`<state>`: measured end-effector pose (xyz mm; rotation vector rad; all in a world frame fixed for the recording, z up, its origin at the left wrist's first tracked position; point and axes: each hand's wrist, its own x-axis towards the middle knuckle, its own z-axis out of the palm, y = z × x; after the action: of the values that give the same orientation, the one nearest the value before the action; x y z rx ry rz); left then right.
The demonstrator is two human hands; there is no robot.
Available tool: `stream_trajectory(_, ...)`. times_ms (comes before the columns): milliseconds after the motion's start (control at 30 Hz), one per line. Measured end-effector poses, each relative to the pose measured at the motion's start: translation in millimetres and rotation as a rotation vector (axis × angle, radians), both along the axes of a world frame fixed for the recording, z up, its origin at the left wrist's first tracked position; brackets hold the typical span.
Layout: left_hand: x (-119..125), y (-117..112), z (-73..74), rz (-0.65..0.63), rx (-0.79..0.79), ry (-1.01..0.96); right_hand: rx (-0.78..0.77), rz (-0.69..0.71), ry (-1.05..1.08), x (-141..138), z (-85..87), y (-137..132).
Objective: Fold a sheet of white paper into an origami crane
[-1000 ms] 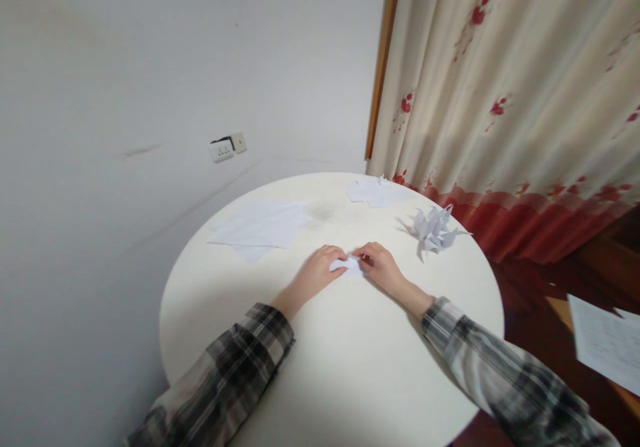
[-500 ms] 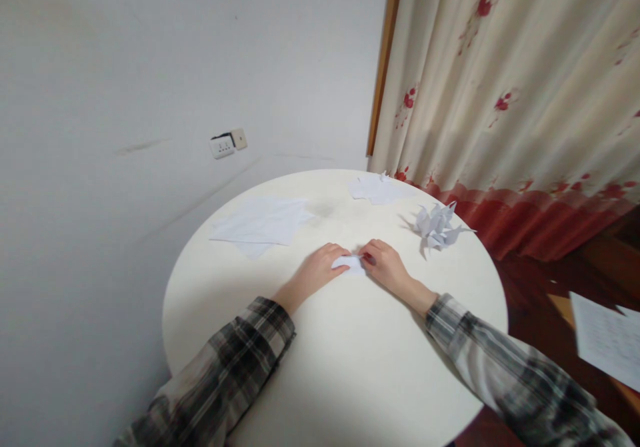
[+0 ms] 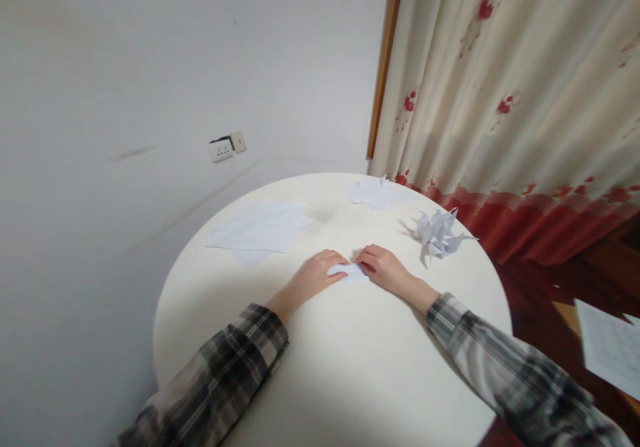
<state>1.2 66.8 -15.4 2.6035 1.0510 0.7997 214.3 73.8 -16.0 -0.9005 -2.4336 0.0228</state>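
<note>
A small folded piece of white paper (image 3: pixel 353 273) lies flat near the middle of a round white table (image 3: pixel 350 367). My left hand (image 3: pixel 316 275) rests on its left end with the fingers curled and pressing down. On the paper's right end my right hand (image 3: pixel 384 267) pinches with bent fingers. Most of the paper is hidden under the two hands. Both arms wear plaid sleeves.
A stack of white sheets (image 3: pixel 260 228) lies at the table's far left. More folded paper (image 3: pixel 376 192) sits at the far edge, and several finished paper figures (image 3: pixel 439 232) stand to the right. A flowered curtain (image 3: pixel 505 107) hangs behind; a printed sheet (image 3: pixel 607 353) lies lower right.
Both hands stay on the folded paper with only slight shifts of the fingers. The view has tilted a little.
</note>
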Motion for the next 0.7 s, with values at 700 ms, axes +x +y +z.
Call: stream_trajectory(700,1.0,2.3,-2.7,-0.046,-0.015,-0.081,-0.118,0.112,0.154,-1.7,1.7,-5.2)
